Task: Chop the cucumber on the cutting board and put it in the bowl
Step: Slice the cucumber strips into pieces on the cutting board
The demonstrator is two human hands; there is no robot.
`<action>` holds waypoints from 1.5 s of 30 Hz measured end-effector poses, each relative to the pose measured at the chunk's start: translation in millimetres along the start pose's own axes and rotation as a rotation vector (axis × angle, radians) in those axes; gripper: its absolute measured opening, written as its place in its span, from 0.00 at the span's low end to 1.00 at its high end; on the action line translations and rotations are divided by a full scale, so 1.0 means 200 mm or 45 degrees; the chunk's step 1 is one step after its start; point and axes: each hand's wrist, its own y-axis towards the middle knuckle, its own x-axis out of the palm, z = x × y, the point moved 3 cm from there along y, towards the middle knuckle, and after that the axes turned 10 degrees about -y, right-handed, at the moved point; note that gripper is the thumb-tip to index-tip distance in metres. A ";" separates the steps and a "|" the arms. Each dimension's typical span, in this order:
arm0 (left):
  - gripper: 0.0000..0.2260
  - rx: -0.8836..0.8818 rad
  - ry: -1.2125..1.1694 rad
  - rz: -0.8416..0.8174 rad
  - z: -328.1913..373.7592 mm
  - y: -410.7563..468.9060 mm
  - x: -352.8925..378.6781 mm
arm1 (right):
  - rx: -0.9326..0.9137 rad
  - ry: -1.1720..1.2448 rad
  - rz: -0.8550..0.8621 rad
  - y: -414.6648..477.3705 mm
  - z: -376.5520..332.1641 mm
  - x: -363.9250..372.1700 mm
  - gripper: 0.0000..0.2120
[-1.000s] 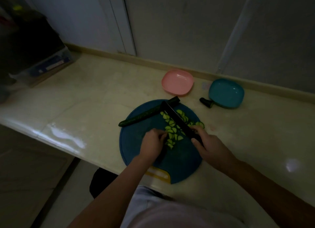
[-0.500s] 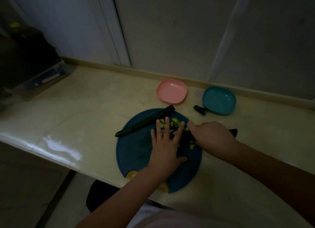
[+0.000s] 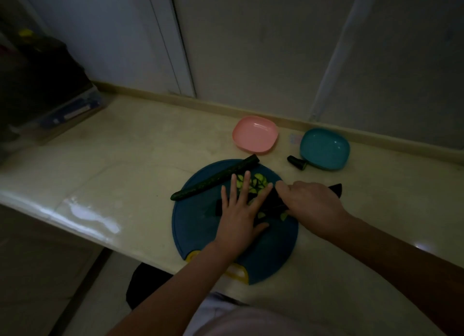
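Note:
A round blue cutting board (image 3: 200, 232) lies at the counter's front edge. A long uncut cucumber piece (image 3: 213, 178) lies across its far left. Pale green chopped cucumber pieces (image 3: 258, 182) sit in the board's middle. My left hand (image 3: 241, 210) lies flat with straight, spread fingers over the pieces and over the dark knife blade (image 3: 221, 206). My right hand (image 3: 311, 205) grips the knife, whose handle end (image 3: 336, 189) sticks out to the right. The blade lies flat across the board, under the pieces. A pink bowl (image 3: 254, 137) and a teal bowl (image 3: 325, 148) stand behind the board.
A cut-off cucumber end (image 3: 296, 162) lies on the counter next to the teal bowl. A dark box and a container (image 3: 62, 104) stand at the far left. A wall runs along the counter's back edge.
The knife has turned from pointing away to lying flat across the board. My left hand opened from a curled hold and spread flat over the pieces and blade.

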 end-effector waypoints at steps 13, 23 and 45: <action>0.34 0.097 -0.024 -0.008 -0.15 0.08 0.05 | 0.171 -0.087 0.119 -0.11 0.18 0.06 0.28; 0.30 -0.035 -0.153 -0.085 -0.37 -0.01 0.06 | 0.175 0.041 0.113 -0.16 0.23 0.03 0.27; 0.18 -0.377 -0.438 -0.195 -0.47 0.32 -0.12 | 0.738 1.235 -0.011 -0.31 0.04 0.34 0.10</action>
